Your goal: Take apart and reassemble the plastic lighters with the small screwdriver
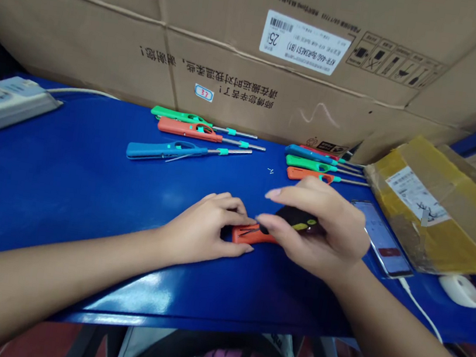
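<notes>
On the blue table, an orange gas lighter [242, 233] lies near the front edge. My left hand [205, 224] closes thumb and fingers around its left end and steadies it against the surface. Above the lighter's body, my right hand [323, 232] is wrapped round a black handle with yellow-green patches [292, 217], likely a screwdriver's. The tool's working end and the lighter's far end are hidden behind my right hand. Beyond my hands lie a blue lighter [160, 151], a red-orange lighter [189, 130] and a green lighter [176, 114].
Several more lighters [306, 164] lie at back right beside a yellow-taped parcel [450, 208]. A phone [382, 240] on a white cable and a white mouse [462, 291] are at right. A power strip [9, 105] sits left. A large cardboard box [223, 34] walls the back.
</notes>
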The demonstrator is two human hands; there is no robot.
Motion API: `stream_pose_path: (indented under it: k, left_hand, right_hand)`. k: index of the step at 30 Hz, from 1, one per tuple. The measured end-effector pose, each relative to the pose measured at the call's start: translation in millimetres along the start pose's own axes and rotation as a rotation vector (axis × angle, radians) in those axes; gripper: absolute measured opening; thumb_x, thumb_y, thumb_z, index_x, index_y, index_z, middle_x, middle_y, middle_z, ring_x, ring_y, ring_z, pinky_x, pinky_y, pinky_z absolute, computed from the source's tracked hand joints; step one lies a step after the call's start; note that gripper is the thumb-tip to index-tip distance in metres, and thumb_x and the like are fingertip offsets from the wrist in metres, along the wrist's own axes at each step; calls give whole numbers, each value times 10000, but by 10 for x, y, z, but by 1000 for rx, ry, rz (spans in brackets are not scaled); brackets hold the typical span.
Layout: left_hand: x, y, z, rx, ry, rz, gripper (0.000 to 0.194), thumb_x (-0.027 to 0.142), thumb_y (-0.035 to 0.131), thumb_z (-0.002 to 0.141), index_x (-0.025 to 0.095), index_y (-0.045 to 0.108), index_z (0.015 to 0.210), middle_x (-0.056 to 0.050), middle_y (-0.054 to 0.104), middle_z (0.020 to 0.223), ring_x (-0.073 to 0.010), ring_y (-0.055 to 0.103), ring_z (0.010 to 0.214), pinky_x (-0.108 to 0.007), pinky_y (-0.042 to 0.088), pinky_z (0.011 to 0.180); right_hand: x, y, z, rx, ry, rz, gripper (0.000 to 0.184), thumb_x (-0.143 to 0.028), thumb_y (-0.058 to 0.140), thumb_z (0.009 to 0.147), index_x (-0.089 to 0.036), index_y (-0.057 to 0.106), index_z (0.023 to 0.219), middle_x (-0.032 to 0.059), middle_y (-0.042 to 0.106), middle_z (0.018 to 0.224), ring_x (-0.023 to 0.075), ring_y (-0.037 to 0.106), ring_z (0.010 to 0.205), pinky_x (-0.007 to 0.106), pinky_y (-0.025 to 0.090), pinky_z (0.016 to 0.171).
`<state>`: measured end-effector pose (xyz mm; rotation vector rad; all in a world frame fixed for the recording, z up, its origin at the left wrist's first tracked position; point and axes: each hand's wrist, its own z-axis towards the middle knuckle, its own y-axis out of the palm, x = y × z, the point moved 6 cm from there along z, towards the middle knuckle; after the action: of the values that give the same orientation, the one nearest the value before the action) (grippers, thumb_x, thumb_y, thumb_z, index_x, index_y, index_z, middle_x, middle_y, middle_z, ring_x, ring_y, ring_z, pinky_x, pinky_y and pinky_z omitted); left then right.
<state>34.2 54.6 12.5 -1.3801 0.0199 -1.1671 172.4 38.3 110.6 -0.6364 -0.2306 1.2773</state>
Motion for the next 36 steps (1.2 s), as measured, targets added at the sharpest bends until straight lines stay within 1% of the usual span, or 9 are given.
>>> stream_pose_path:
  k: [2, 5, 7, 11, 17, 21, 26, 31, 36]
  left_hand:
    - [4, -4, 0, 1, -1, -4, 237, 399, 749, 875, 247, 753, 1057, -20, 691, 994, -210, 615, 949, -377, 458, 888]
    - [6, -8, 0, 10, 7, 0, 244, 408, 756, 868, 233, 757, 1039, -30, 691, 998, -211, 616, 944, -380, 458, 890]
    - [2, -2, 0, 13, 14, 9, 237, 412, 747, 873, 228, 758, 1022, -35, 694, 1001, -216, 618, 945, -380, 461, 874]
    - [-4, 5, 1, 14, 21, 9, 227, 403, 734, 880, 235, 745, 1033, -37, 703, 1055, -229, 626, 987, -380, 474, 881]
    - [17, -10, 3, 6, 8, -14, 165, 366, 742, 873, 217, 742, 943, -37, 704, 1041, -231, 630, 989, -391, 475, 925]
    - [15, -6, 13, 0, -7, -28, 160, 342, 750, 863, 204, 719, 938, -20, 691, 974, -212, 624, 934, -356, 485, 859]
    - [12, -5, 17, 5, 10, -17, 163, 357, 738, 874, 216, 737, 957, -32, 696, 1006, -226, 628, 965, -382, 482, 900]
    - [5, -4, 15, 2, -5, -37, 179, 356, 739, 866, 223, 738, 985, -45, 703, 1015, -234, 638, 974, -373, 500, 879]
    - [14, -4, 19, 1, 2, -34, 156, 348, 729, 876, 218, 735, 962, -43, 708, 999, -234, 639, 970, -386, 494, 898]
  right_hand:
    - [7, 7, 1, -32, -4, -35, 266, -303, 616, 974, -193, 646, 1214, 41, 744, 918, 167, 681, 752, 298, 587, 680]
    - [69, 76, -17, -150, 91, 71, 448, -256, 361, 1048, -192, 458, 1480, 109, 676, 1304, 210, 696, 1060, 369, 610, 862]
    - [95, 92, -27, -138, 128, 151, 503, -237, 417, 1026, -232, 387, 1529, 106, 621, 1404, 202, 706, 1054, 356, 626, 838]
    - [59, 27, -25, 55, 32, 65, 439, -285, 740, 888, -264, 596, 1302, 33, 758, 1045, 168, 717, 762, 281, 619, 654]
    - [26, 109, -21, -83, 24, 170, 468, -210, 402, 1026, -192, 456, 1491, 108, 714, 1222, 187, 722, 908, 363, 629, 793]
    - [-12, 49, 1, 17, -48, 94, 340, -292, 668, 943, -212, 631, 1272, 26, 724, 870, 158, 660, 729, 308, 601, 690]
    - [25, 112, 15, -86, -2, 138, 367, -280, 449, 1036, -203, 556, 1378, 109, 693, 1273, 234, 676, 1116, 429, 587, 919]
    - [-8, 9, 33, 29, -39, 84, 314, -367, 689, 933, -217, 664, 1208, 41, 726, 926, 188, 693, 882, 347, 601, 819]
    - [-15, 43, 53, -128, 0, 117, 376, -240, 420, 1034, -205, 571, 1376, 104, 681, 1265, 230, 651, 1155, 441, 567, 962]
